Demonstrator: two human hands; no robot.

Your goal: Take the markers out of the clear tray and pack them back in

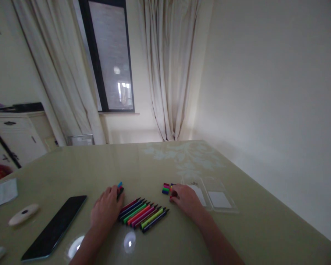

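Head | left hand (107, 206) half-hides pen ends (120, 192) (count unclear) | right hand (185, 196) overlaps caps (166, 188)

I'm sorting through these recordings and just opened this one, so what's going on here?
A person works at a table with both hands. The left hand is curled beside a slanted row of uncapped markers, with small dark and blue pieces at its fingertips, too hidden to name. The right hand has its fingers at a cluster of small coloured caps, partly covering it. An open clear plastic case lies beside that hand.
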